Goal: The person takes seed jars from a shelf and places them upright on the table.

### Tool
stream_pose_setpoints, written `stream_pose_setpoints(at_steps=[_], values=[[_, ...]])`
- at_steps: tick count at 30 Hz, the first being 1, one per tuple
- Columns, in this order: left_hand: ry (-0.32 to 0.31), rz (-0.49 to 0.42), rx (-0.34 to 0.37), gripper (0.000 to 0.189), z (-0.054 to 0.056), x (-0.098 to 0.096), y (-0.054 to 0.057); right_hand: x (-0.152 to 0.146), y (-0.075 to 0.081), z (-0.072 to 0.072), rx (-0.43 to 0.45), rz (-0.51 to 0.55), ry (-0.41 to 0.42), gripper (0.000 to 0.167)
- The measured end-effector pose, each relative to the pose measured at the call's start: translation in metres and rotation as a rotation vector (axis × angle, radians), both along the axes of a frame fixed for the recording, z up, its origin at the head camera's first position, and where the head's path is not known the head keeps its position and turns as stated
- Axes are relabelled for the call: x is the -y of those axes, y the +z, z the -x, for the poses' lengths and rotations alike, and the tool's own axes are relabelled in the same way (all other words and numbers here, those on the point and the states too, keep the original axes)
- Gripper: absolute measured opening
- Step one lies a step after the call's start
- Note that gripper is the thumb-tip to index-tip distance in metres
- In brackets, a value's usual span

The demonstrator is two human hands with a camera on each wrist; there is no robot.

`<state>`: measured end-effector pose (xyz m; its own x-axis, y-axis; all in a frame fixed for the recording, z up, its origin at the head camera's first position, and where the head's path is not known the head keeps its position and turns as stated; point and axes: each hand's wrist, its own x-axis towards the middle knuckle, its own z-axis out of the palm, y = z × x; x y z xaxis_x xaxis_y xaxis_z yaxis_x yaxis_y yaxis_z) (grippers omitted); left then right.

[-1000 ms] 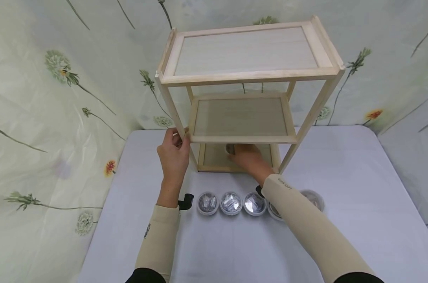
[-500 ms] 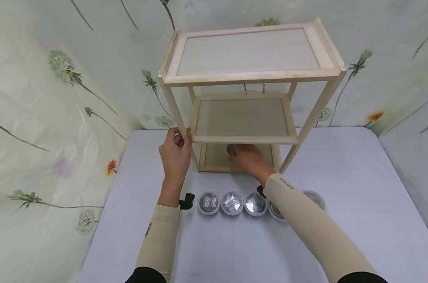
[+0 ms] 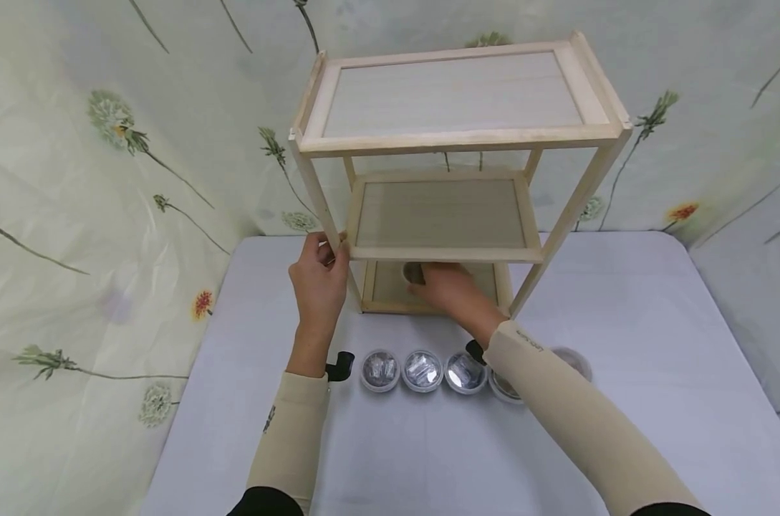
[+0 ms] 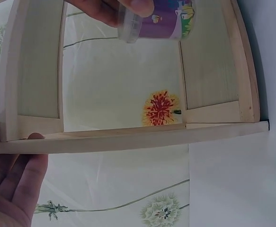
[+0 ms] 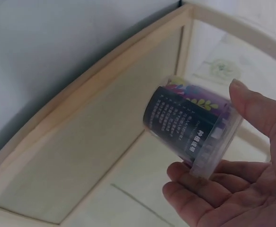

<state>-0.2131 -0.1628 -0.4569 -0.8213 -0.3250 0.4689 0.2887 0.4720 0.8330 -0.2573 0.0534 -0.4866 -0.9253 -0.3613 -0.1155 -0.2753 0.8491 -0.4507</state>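
A three-tier wooden shelf rack (image 3: 450, 254) stands on the table. My left hand (image 3: 320, 283) grips its front left post (image 3: 316, 193) beside the middle tier, fingers behind and thumb in front. My right hand (image 3: 457, 294) reaches under the middle tier and holds a clear lidded plastic cup (image 3: 412, 273). In the right wrist view the cup (image 5: 185, 118) is tilted, with a dark text label and a purple floral print; thumb and fingers pinch it at the lid end. The cup (image 4: 164, 21) hangs between the middle tier and the bottom tier (image 4: 213, 71), apart from both in the left wrist view.
Several round lidded cups stand in a row before the rack, including a left one (image 3: 380, 370), a middle one (image 3: 422, 370) and a far right one (image 3: 571, 363) partly behind my right sleeve. A white cloth (image 3: 390, 451) covers the table; flowered fabric hangs behind.
My right hand has moved slightly left under the middle tier with the cup. The left hand keeps its hold on the post.
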Motion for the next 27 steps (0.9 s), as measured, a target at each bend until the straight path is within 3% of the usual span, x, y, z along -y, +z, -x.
stream_pose_setpoints(at_steps=[10, 16, 27], values=[[-0.007, -0.015, 0.003, 0.019, 0.000, 0.002, 0.000, 0.018, 0.015, -0.017, -0.048, 0.034, 0.109, 0.074], [-0.006, -0.004, 0.014, 0.019, 0.001, 0.003, 0.000, 0.035, 0.020, -0.030, -0.084, 0.002, 0.183, 0.062], [-0.040, -0.007, 0.041, 0.018, 0.000, 0.006, 0.005, 0.069, 0.009, -0.058, -0.125, 0.020, 0.285, 0.052]])
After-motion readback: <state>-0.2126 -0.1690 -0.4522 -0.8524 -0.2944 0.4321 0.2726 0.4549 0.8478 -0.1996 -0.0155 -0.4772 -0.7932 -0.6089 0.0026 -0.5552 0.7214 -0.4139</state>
